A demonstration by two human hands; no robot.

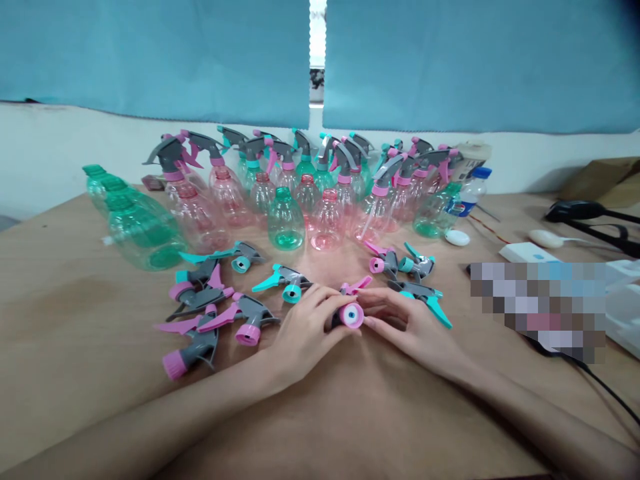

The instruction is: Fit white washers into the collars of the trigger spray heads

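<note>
A grey and pink spray trigger head is held above the table with the open end of its pink collar facing me. My left hand is closed around its grey body from the left. From the right, my right hand pinches it, fingertips by the pink trigger and thumb at the collar's rim. Left of my hands lie several loose trigger heads, among them a pink-collared one and a turquoise one. Others, such as a turquoise-levered head, lie on the right.
Behind my hands stand several green and pink bottles, some open-topped like the green bottle, others with trigger heads on. A Pepsi bottle, a white oval object and a blurred-out device with a black cable are at the right.
</note>
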